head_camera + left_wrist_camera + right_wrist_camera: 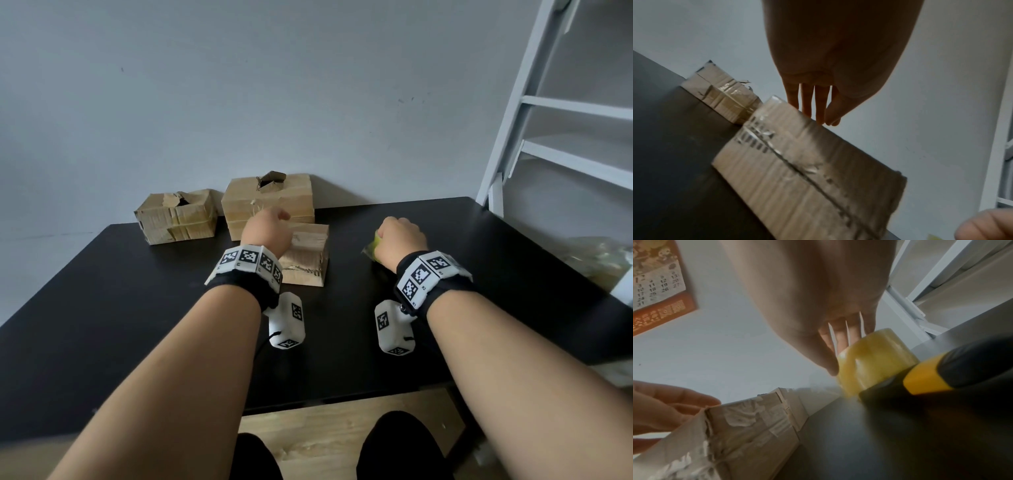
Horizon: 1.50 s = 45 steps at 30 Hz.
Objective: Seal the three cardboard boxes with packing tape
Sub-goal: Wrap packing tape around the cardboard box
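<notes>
Three worn, taped cardboard boxes stand on the black table point(137, 325): one at the back left point(174, 216), a larger one point(269, 198) with a torn hole on top, and a small near box point(308, 255). My left hand point(265, 233) reaches over the near box point(807, 162), its straight fingers point(807, 104) touching the far top edge. My right hand point(402, 240) grips a yellowish roll of packing tape point(875, 360) standing on the table, thumb against its side and fingers behind it. In the head view the tape roll point(371, 248) is mostly hidden by the hand.
A yellow and black utility knife point(953, 369) lies on the table beside the tape roll. A white ladder frame point(534, 102) rises at the right past the table's corner. A calendar point(655, 280) hangs on the wall. The wall runs just behind the boxes.
</notes>
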### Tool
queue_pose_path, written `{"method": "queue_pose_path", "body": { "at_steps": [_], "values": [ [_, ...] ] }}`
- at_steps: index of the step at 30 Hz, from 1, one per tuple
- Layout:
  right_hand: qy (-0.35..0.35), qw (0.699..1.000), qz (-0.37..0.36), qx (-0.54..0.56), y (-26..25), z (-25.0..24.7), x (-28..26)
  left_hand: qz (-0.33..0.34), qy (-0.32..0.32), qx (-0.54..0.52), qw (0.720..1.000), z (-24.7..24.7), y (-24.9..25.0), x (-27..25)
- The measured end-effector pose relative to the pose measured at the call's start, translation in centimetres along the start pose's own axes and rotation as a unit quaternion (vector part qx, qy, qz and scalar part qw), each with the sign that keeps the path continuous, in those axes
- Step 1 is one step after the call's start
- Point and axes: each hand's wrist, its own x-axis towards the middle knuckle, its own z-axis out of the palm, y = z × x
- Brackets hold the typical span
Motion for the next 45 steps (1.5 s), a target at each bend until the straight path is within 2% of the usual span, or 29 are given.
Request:
{"method": "queue_pose_path", "body": {
  "at_steps": [2,5,8,10,14,17,19,21,23,27,34,36,41,45],
  "values": [
    [0.029,0.999,0.001,0.043,-0.5,-0.3,-0.4,-0.019,-0.002,0.009,1.000,-0.4,-0.9,0.0],
    [0.046,0.992,-0.037,0.111,-2.0,-0.7,-0.9,-0.037,-0.020,0.027,0.999,-0.6,-2.1,-0.1],
    [0.026,0.982,-0.081,0.169,-4.2,-0.4,-1.4,-0.021,-0.030,0.047,0.998,-0.5,-2.5,-0.7],
    [0.000,0.979,-0.090,0.183,-5.4,0.4,-1.6,-0.008,-0.012,0.045,0.999,-0.5,-2.6,-1.0],
    [-0.035,0.981,-0.077,0.177,-6.5,2.2,-1.8,-0.011,0.041,0.069,0.997,-0.6,-3.0,-1.4],
    [-0.066,0.976,-0.074,0.194,-6.6,2.8,-1.6,-0.016,0.051,0.078,0.996,-0.7,-3.4,-1.3],
    [-0.085,0.967,-0.086,0.224,-6.7,3.0,-1.4,0.022,0.022,0.090,0.995,-0.1,-3.6,-0.8],
    [-0.096,0.959,-0.101,0.248,-6.7,3.2,-1.2,0.089,-0.040,0.111,0.989,0.5,-3.6,-0.5],
    [-0.105,0.955,-0.103,0.258,-6.6,3.3,-1.1,0.113,-0.091,0.091,0.985,0.9,-3.5,-0.7],
    [-0.115,0.951,-0.120,0.259,-6.2,3.1,-0.6,0.105,-0.133,0.147,0.975,1.4,-3.7,-0.6],
    [-0.127,0.953,-0.126,0.245,-5.8,2.8,-0.3,0.038,-0.205,0.254,0.944,0.4,-2.4,-1.4],
    [-0.112,0.958,-0.124,0.234,-5.6,2.4,-0.3,0.034,-0.193,0.275,0.941,0.1,-1.6,-2.1],
    [0.021,0.965,-0.095,0.244,-4.1,0.7,-0.1,0.012,-0.150,0.308,0.939,1.3,0.4,-3.2],
    [0.081,0.964,-0.050,0.247,-2.1,-1.5,-0.7,-0.001,-0.135,0.315,0.939,1.9,2.0,-3.7]
  ]
}}
